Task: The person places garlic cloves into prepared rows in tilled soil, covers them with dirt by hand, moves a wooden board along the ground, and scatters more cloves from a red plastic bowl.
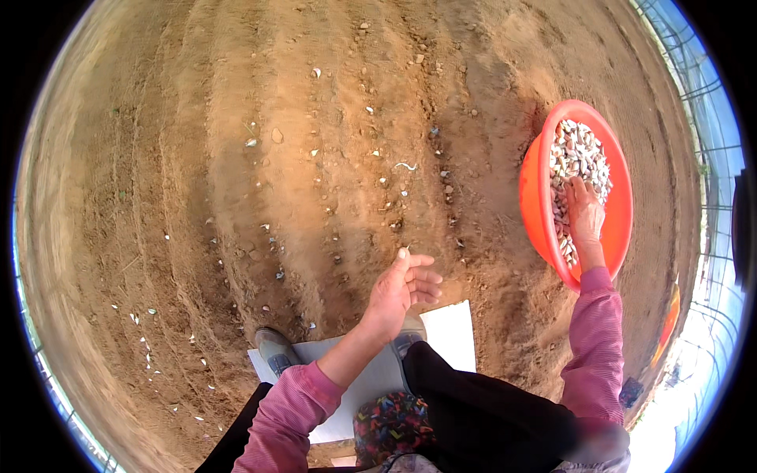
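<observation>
My left hand [397,290] hangs over the furrowed soil, thumb up and fingers loosely spread; I see nothing held in it. A tiny pale piece shows by the thumb tip, but I cannot tell if it touches. On the right, my right hand [584,216] reaches down into a red plastic basin [621,219] and touches the garlic cloves [579,148] heaped inside. Its fingertips are partly hidden among the cloves, so whether they pinch any cannot be seen. The basin leans towards me on the soil.
Scattered garlic cloves [316,73] lie along the shallow furrows [295,195]. Under my boots [275,349] is a white sheet [452,331], with a colourful patterned cushion or seat [393,423] between my legs. Wire mesh and blue sheeting [718,148] border the right side.
</observation>
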A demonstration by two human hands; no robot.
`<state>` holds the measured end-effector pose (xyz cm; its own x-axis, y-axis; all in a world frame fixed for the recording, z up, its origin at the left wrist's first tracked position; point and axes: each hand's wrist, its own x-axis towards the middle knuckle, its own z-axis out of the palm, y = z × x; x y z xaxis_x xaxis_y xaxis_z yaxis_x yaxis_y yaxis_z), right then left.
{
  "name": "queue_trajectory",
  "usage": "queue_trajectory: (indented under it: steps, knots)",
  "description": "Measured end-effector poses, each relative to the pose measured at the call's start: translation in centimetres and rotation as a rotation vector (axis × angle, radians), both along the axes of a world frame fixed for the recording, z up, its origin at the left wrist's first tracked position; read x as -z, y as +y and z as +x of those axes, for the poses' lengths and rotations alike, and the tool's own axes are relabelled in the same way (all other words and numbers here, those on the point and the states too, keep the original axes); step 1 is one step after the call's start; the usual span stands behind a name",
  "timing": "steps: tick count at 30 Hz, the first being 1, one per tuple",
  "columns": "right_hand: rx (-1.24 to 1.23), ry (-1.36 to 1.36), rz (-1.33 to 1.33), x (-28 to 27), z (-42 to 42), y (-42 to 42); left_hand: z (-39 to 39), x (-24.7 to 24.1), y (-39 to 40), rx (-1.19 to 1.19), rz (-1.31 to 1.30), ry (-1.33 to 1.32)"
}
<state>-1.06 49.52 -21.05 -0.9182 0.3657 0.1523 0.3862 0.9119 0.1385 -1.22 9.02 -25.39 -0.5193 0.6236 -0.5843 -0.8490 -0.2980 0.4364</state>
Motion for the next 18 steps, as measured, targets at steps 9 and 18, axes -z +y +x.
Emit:
queue_trajectory:
  steps: [9, 18]
  knots:
    - [-0.08, -0.079, 0.046, -1.7, -1.0, 1.2, -3.7, -0.9, 4.8, 0.013, 0.027, -0.057]
    - [-0.516, 0.093, -0.347, -8.0, -4.2, -16.1, -7.7, -2.4, 7.5, -0.03, 0.348, -0.237]
